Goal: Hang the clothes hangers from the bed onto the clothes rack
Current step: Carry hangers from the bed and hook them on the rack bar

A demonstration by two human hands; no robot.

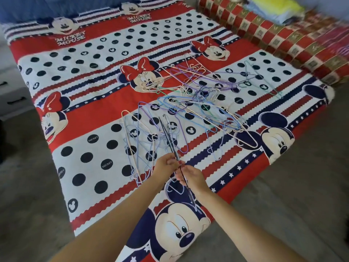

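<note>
While both forearms reach in from the bottom edge of the view, the left hand (164, 166) and the right hand (191, 176) meet just above the near part of the bed (79, 188), each with its fingers curled round a thin bundle of dark hangers (171, 142) seen nearly edge-on. The left hand pinches the bundle near its middle; the right hand grips it a little lower, and the bundle's near end runs on past the right wrist over a large cartoon mouse face printed on the bedspread. Just beyond the hands, touching the spread, lies a loose heap of pale wire hangers (143, 133) in white, lilac and light blue. Farther up the bed a larger tangle of coloured hangers (204, 95) spreads across the spotted and striped bands, with one greenish hanger (264, 80) lying apart toward the right edge. Along the far right side sits a rolled red checked quilt (283, 35), and at the left edge stands a white drawer unit (11, 91) on grey floor.
</note>
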